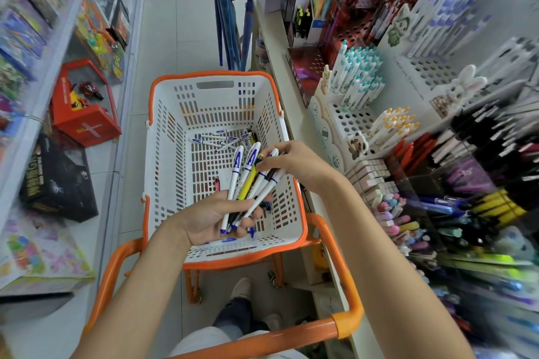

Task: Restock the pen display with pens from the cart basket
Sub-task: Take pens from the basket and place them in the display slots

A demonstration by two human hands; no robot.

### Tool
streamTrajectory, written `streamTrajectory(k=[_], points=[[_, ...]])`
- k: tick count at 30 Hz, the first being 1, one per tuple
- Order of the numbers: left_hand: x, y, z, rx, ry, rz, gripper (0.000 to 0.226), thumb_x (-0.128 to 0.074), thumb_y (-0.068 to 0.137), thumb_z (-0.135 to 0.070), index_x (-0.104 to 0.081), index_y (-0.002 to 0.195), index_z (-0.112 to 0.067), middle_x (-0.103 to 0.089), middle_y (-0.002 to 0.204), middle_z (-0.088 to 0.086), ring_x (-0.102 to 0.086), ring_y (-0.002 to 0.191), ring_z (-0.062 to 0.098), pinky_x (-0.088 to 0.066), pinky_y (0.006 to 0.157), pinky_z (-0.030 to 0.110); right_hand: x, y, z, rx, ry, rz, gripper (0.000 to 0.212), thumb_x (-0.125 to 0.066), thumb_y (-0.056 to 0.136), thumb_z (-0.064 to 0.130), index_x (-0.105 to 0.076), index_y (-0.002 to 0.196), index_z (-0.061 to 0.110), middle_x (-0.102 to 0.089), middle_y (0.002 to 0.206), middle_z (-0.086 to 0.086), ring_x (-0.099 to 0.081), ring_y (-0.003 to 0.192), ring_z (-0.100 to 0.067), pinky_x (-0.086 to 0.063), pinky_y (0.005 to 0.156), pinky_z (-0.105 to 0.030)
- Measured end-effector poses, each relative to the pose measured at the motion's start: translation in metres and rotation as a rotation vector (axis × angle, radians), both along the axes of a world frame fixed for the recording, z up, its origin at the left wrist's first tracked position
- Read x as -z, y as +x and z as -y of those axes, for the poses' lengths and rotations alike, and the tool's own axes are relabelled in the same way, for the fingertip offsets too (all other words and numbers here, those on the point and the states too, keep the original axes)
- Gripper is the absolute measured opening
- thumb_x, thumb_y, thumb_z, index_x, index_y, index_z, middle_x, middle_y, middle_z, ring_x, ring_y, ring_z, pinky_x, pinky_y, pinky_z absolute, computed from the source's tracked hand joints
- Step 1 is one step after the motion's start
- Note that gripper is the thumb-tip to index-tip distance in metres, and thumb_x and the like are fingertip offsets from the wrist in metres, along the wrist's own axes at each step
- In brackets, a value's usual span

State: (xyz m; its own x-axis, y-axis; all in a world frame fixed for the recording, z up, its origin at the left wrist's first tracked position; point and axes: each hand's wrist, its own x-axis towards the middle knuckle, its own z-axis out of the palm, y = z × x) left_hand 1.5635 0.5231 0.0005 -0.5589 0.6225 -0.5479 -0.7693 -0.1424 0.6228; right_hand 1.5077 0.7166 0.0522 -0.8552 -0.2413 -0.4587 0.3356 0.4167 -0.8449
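My left hand point(207, 218) grips a fanned bunch of pens point(248, 178) over the white cart basket point(163, 137), mostly white pens with blue print plus a yellow one. My right hand point(291, 163) pinches the upper ends of pens in that bunch. Several more white and blue pens point(221, 138) lie loose on the basket floor near its far side. The pen display point(358, 81) stands on the shelf to the right, its white perforated holders filled with teal-capped and yellow-capped pens.
The basket rests on an orange cart whose handle point(291, 335) is right in front of me. Toy boxes point(84, 108) line the left shelves. Clear bins of pens and highlighters point(466, 213) fill the right. Umbrellas point(230, 23) hang ahead in the tiled aisle.
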Motion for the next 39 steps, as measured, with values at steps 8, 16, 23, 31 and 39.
streamTrajectory(k=[8,16,23,31,39], points=[[0.012,0.004,0.003,-0.055,-0.033,-0.047,0.039,-0.064,0.088,-0.018,-0.055,0.121,0.000,-0.062,0.084,0.010,-0.052,0.058,0.010,-0.044,0.049,0.018,0.011,-0.015,-0.006,0.509,-0.574,-0.052,0.009,-0.057,0.093,-0.002,-0.056,0.094,0.007,-0.060,0.097,-0.021,-0.050,0.065,-0.013,-0.045,0.065,-0.023],[0.015,0.004,-0.022,-0.537,-0.070,0.020,0.020,-0.056,0.097,-0.010,-0.065,0.109,0.003,-0.068,0.086,0.012,-0.065,0.069,0.014,-0.059,0.060,0.023,0.020,0.003,0.000,0.818,-0.504,-0.242,0.011,-0.066,0.088,-0.005,-0.060,0.089,0.003,-0.064,0.093,-0.017,-0.068,0.083,-0.022,-0.058,0.074,-0.023],[0.012,-0.004,-0.046,-0.798,-0.226,0.024,0.003,-0.063,0.095,-0.010,-0.061,0.096,-0.013,-0.072,0.097,0.007,-0.071,0.093,0.016,-0.054,0.092,0.042,0.053,0.038,0.027,0.401,-0.045,-0.453,0.024,-0.068,0.090,0.005,-0.073,0.112,0.011,-0.068,0.094,-0.001,-0.065,0.080,-0.004,-0.053,0.075,-0.017],[0.017,-0.006,-0.053,-0.749,-0.274,0.089,0.009,-0.063,0.096,-0.017,-0.060,0.102,-0.012,-0.066,0.104,0.008,-0.063,0.100,0.020,-0.053,0.074,0.033,0.064,0.042,0.027,0.006,0.338,-0.685,0.024,-0.065,0.093,0.012,-0.074,0.116,0.013,-0.064,0.099,-0.001,-0.053,0.096,-0.017,-0.038,0.085,-0.025],[0.013,-0.003,-0.042,-0.701,-0.084,0.226,0.052,-0.074,0.083,-0.012,-0.049,0.128,-0.007,-0.060,0.121,0.014,-0.066,0.092,0.019,-0.058,0.064,0.030,0.056,0.037,0.010,0.022,0.248,-0.551,0.017,-0.062,0.094,0.026,-0.078,0.098,0.022,-0.069,0.103,0.009,-0.050,0.103,-0.005,-0.030,0.090,-0.025]])
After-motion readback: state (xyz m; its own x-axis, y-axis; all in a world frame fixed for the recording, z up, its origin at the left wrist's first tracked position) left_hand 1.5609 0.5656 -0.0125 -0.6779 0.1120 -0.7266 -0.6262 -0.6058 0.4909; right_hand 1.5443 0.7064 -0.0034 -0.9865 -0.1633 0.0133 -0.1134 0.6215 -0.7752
